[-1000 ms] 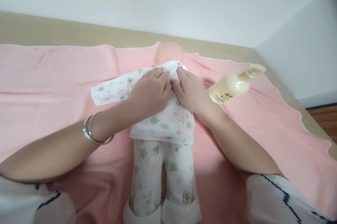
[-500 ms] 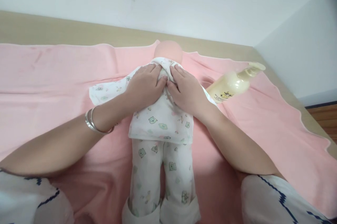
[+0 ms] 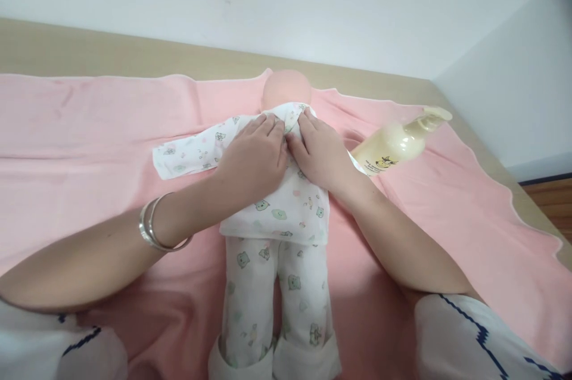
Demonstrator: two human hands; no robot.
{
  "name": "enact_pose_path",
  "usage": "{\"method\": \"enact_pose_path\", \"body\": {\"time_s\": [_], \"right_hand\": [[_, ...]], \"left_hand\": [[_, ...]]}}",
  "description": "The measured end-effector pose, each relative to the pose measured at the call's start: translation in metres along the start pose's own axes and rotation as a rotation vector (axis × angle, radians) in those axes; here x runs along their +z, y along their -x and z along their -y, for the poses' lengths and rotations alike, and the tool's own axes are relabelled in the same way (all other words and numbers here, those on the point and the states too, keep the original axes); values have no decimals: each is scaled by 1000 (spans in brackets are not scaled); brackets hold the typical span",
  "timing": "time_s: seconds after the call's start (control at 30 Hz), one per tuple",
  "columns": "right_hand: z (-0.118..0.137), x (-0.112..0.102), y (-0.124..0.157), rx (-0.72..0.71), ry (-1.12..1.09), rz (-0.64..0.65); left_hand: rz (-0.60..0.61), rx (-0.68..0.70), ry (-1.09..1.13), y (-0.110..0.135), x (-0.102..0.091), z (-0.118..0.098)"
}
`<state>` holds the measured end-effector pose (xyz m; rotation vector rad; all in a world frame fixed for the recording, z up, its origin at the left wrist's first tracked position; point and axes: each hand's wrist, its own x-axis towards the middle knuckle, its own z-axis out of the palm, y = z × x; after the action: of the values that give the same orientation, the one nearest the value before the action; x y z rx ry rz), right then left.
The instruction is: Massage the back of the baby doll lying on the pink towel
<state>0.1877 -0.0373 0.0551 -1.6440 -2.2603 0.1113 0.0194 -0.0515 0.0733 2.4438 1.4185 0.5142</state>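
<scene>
A baby doll lies on its back, its smooth pink head (image 3: 286, 87) at the far end. It wears a white top (image 3: 290, 219) printed with small green animals and matching trousers (image 3: 252, 302). On the upper chest of the top rests my left hand (image 3: 254, 156), its fingers lying flat toward the neckline and its thumb mostly hidden. My right hand (image 3: 324, 150) lies beside it near the collar, fingers extended and thumb apart, pressing on the fabric. The thumbs come close together over the middle of the chest. One sleeve (image 3: 187, 150) stretches out to the left.
A pink blanket (image 3: 89, 124) covers most of the wooden table (image 3: 134, 49) under the doll. To the right, a yellowish pump bottle (image 3: 393, 145) lies tilted near the doll's other sleeve. A white wall (image 3: 313, 5) stands behind the table.
My left hand has shifted slightly right and turned, now covering more of the chest. My right hand moved a little to the right. The collar cloth sits flatter, and more of the left sleeve shows.
</scene>
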Motion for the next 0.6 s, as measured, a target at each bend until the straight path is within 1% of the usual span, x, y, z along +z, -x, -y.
{"method": "enact_pose_path", "body": {"time_s": [0.1,0.23,0.37,0.5,0.6], "right_hand": [[7,-3,4,-4,28,3],[23,-4,16,-29,99,-16],[33,-2,27,-57,131,-55],[31,-3,24,-27,89,-59],[24,-7,13,35,48,11]], "left_hand": [[22,-11,55,-3,-1,6],[42,-12,141,-14,0,24],[16,-6,117,-25,4,35],[-4,54,-17,-25,7,32],[-11,30,-49,-18,8,23]]}}
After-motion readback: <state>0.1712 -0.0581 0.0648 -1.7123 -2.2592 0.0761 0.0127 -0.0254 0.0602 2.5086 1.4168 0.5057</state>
